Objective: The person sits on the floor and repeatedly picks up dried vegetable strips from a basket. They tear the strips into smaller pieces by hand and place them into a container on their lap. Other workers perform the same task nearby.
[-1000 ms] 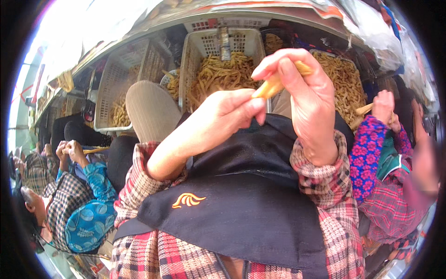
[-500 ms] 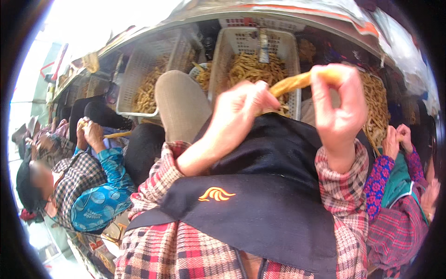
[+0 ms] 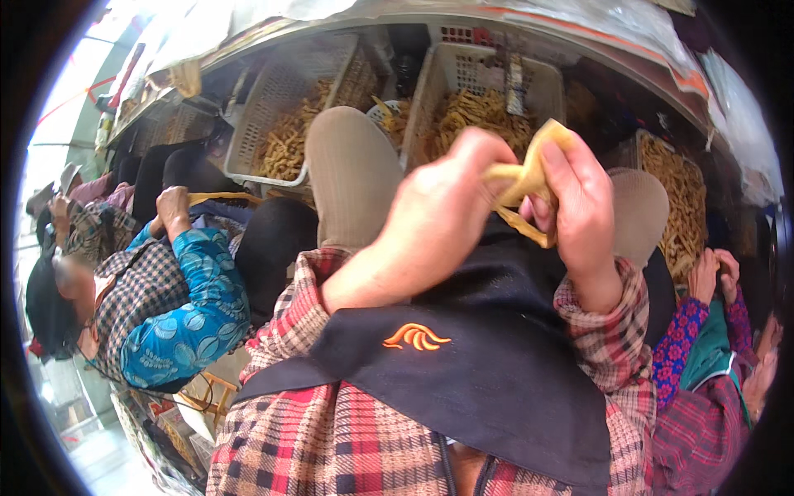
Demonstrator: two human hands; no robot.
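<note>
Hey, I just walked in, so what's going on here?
A person in a plaid jacket is handling a bent yellowish strip in front of a black apron. The left hand grips one end, and the right hand holds the folded part. Ahead stands a pale crate of similar yellowish pieces. Co-workers sit on both sides; one wears a blue patterned sleeve.

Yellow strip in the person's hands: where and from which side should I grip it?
Probably pinch the yellow strip by its lower tail, coming from the near side, where the black apron is. That tail juts out below the bent part with its surface showing, while the left hand and right hand partly cover the strip higher up.
</note>
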